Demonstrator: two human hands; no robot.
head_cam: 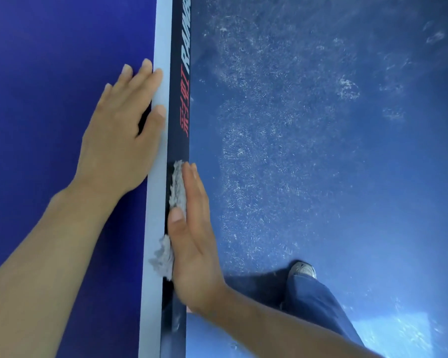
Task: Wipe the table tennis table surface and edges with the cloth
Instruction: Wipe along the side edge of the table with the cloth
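Observation:
The blue table tennis table top fills the left half, with a white line along its edge and a black side rail bearing red and white lettering. My left hand lies flat on the top, fingers spread, thumb and forefinger over the white line. My right hand presses a grey fluffy cloth flat against the black side rail, fingers straight. Part of the cloth sticks out below the thumb onto the white line.
To the right of the table lies a blue floor with dusty shoe marks. My leg in blue trousers and a grey shoe stand close to the table's side.

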